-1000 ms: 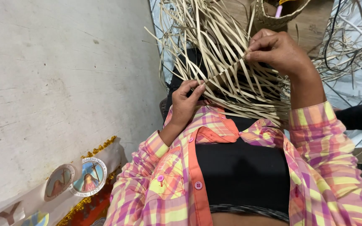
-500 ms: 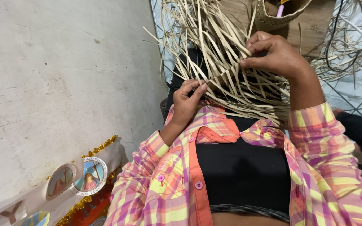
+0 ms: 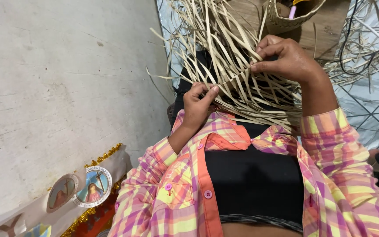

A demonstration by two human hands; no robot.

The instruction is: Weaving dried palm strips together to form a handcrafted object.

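Note:
A loose weave of pale straw strips (image 3: pixel 224 57) lies over my lap, with many free ends fanning up and to the left. My left hand (image 3: pixel 200 105) pinches the near edge of the weave, thumb pressed on a strip. Higher up, my right hand (image 3: pixel 288 57) grips one strip between thumb and fingers and holds it taut across the others. Both sleeves are pink, yellow and orange plaid. The lower part of the weave is hidden behind my hands and shirt.
A rough grey concrete wall (image 3: pixel 58 87) fills the left side. A white cloth with round pictures and gold trim (image 3: pixel 84 188) lies at the lower left. A small woven basket (image 3: pixel 290 17) stands on a brown surface at the top. More straw (image 3: pixel 365 52) lies on the right over patterned flooring.
My right hand has shifted slightly along the strip it holds. My left hand stays at the near edge of the weave with little movement.

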